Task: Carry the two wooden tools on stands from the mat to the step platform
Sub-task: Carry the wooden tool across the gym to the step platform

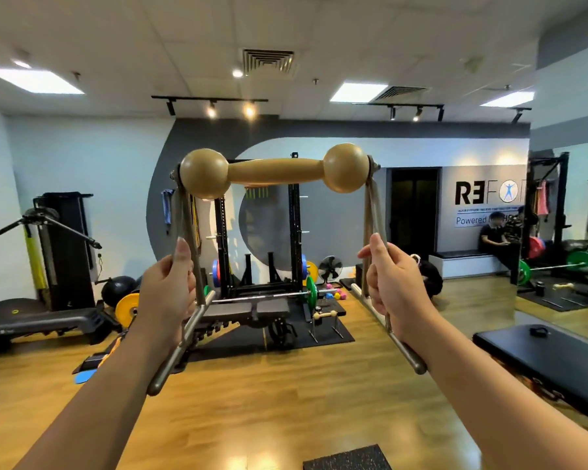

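Observation:
I hold a wooden tool [274, 170], shaped like a dumbbell with two round ends, up at chest height on its metal stand. My left hand [166, 289] grips the stand's left upright and my right hand [392, 285] grips the right upright. The stand's two foot bars stick out toward me below my hands. A second, smaller-looking wooden tool on a stand [324, 315] sits far ahead on the black mat [333, 335] beside the rack. The step platform [41, 322] lies on the floor at the far left.
A black squat rack [258, 239] with a loaded barbell and a bench stands ahead in the middle. A padded black table [554, 357] is at the right, a seated person [496, 239] by the far wall. Wooden floor lies between me and the rack.

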Tool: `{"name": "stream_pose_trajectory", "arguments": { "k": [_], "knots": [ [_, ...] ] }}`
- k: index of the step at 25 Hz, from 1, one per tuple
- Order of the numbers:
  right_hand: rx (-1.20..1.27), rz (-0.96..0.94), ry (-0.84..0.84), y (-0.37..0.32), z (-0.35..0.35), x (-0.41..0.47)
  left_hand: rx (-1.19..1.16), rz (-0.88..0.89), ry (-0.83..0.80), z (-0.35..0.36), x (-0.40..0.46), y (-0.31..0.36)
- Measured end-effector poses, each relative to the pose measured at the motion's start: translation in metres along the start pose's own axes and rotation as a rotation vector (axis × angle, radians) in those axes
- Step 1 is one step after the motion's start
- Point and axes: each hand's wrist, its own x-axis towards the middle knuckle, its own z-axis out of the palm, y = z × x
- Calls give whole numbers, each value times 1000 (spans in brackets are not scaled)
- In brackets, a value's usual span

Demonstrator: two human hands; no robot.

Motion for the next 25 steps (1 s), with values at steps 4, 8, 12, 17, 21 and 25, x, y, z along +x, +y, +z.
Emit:
{"name": "stream_pose_trajectory", "arguments": {
  "k": [4,8,12,17,21,25],
  "knots": [
    [35,-9,-54,5,-39,61,20,54,39,57,29,-14],
    [42,9,-64,9,-63,107,50,30,86,99,51,-20],
    [14,30,-81,35,-75,163,51,32,120,131,88,-47],
    [-33,52,-45,87,-63,231,67,40,117,147,159,-104],
    [-83,16,-16,134,-38,300,89,29,119,151,233,-155],
    [-75,13,0,179,-6,376,94,47,117,156,316,-195]
  ]
}}
